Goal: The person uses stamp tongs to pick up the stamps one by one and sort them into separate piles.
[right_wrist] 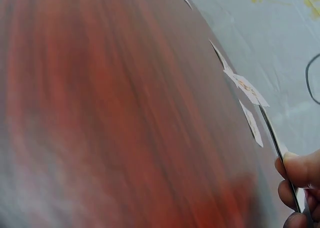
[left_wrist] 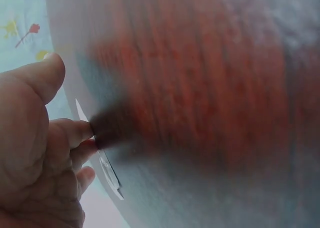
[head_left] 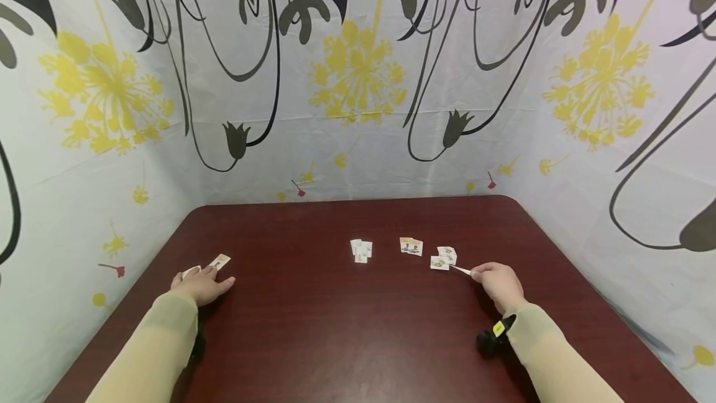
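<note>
At the table's left side my left hand (head_left: 201, 288) rests with extended fingers on small white cards. One picture card (head_left: 220, 262) sticks out beyond its fingertips, and the left wrist view shows the fingers (left_wrist: 80, 133) touching the cards' edges. My right hand (head_left: 498, 285) pinches thin metal tweezers (right_wrist: 272, 133) between thumb and fingers. The tweezers' tip meets a small picture card (right_wrist: 247, 89) in the right-hand group. Beside it lie other picture cards (head_left: 447, 254); whether the card at the tip is lifted, I cannot tell.
Toward the back of the dark red table (head_left: 335, 328) lie a cluster of pale cards (head_left: 362, 250) and an overlapping pair of picture cards (head_left: 412, 246). Flower-patterned cloth (head_left: 358, 160) hangs around the table's back and sides.
</note>
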The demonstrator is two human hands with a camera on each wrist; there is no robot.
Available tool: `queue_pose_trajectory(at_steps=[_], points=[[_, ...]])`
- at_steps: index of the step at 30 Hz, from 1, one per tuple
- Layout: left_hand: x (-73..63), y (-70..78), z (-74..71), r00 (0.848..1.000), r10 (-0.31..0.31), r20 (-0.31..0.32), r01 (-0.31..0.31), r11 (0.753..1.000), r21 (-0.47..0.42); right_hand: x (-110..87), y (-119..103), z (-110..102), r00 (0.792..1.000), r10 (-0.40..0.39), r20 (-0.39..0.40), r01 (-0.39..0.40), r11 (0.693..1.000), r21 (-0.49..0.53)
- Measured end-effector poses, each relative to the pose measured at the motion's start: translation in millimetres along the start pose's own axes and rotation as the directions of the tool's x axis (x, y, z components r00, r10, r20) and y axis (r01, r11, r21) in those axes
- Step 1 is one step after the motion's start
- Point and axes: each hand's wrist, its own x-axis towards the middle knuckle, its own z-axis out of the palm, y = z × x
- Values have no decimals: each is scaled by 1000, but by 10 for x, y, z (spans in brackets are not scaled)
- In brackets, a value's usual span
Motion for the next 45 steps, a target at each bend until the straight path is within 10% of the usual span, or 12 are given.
queue_pose_trajectory(at_steps=[31, 45], points=[[-184, 457, 119, 985, 174, -12, -174, 984, 33, 100, 169, -269, 998, 69, -9, -70, 993, -96], [-374, 824, 282, 948, 319, 8, -318, 943, 103, -55, 226, -259, 999, 30, -17, -32, 991, -129]])
